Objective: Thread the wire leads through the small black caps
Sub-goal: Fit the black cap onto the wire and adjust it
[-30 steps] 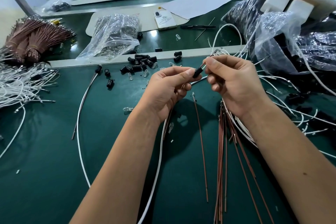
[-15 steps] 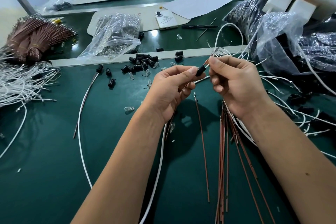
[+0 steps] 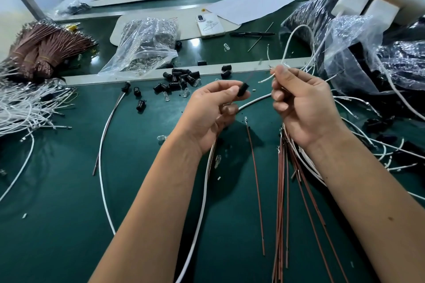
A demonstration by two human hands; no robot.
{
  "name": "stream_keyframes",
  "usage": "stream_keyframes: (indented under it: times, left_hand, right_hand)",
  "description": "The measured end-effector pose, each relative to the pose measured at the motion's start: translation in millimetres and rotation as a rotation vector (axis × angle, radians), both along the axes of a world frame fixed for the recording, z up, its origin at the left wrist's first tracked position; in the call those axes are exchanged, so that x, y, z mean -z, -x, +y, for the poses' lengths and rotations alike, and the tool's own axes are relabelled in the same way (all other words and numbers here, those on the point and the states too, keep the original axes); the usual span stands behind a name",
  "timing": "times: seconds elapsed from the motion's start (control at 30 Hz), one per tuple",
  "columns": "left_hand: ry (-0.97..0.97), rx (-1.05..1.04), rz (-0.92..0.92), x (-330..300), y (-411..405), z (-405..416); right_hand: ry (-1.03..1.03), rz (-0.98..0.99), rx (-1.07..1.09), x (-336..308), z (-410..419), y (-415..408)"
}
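Green matting covers the desk (image 3: pixel 57 202), crossed by a pale rail at its far side. Two hands work above the middle. The left hand (image 3: pixel 207 117) has its grip closed on one small black cap (image 3: pixel 242 89), pinched between thumb and forefinger, with a white wire (image 3: pixel 200 202) trailing from under the palm toward the near edge. The right hand (image 3: pixel 301 103) is just right of the cap and apart from it, its grip pinching wire leads (image 3: pixel 264 80) whose blurred ends point left toward the cap.

Beyond the left hand lies a loose pile of black caps (image 3: pixel 178 79), too crowded to count exactly; three more sit singly to its left. One brown wire (image 3: pixel 255 181) lies alone between the forearms, and a sheaf of brown wires (image 3: pixel 281 213) runs under the right wrist. At far left are a brown wire bundle (image 3: pixel 43 48) and a heap of white wires (image 3: pixel 25 108). One clear plastic bag (image 3: pixel 147 46), one phone (image 3: pixel 209 25), one pen (image 3: pixel 251 34) and one paper sheet (image 3: pixel 248 6) lie farther back; dark bags (image 3: pixel 402 60) crowd the right.
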State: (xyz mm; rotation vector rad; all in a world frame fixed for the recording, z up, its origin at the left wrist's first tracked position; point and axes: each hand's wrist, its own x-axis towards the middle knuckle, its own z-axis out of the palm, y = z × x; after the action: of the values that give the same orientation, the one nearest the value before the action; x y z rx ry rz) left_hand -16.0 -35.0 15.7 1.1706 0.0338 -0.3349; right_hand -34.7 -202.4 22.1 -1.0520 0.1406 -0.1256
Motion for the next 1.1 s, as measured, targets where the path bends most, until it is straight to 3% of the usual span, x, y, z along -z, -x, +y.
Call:
stream_keyframes:
  times: [0.2, 0.4, 0.57, 0.93, 1.1]
  left_hand:
    - [0.102, -0.084, 0.08, -2.7, -4.7, 7.3]
    - [-0.188, -0.08, -0.218, 3.4, 6.9, -11.3]
    - [-0.245, -0.166, -0.373, 6.6, 5.2, -13.1]
    - [-0.308, -0.185, -0.43, 10.9, 1.5, -13.7]
    - [-0.308, -0.194, -0.363, 12.0, 1.0, -16.0]
  right_hand:
    - [-0.023, -0.002, -0.046, 0.3, 1.5, 0.8]
    - [0.039, -0.006, -0.076, 1.1, 4.2, 2.1]
    - [0.057, -0.005, -0.075, 1.7, 4.1, 1.9]
    - [0.055, -0.025, -0.072, 4.8, 6.0, 2.1]
    - [0.354, -0.275, 0.131, 11.3, 11.2, 2.5]
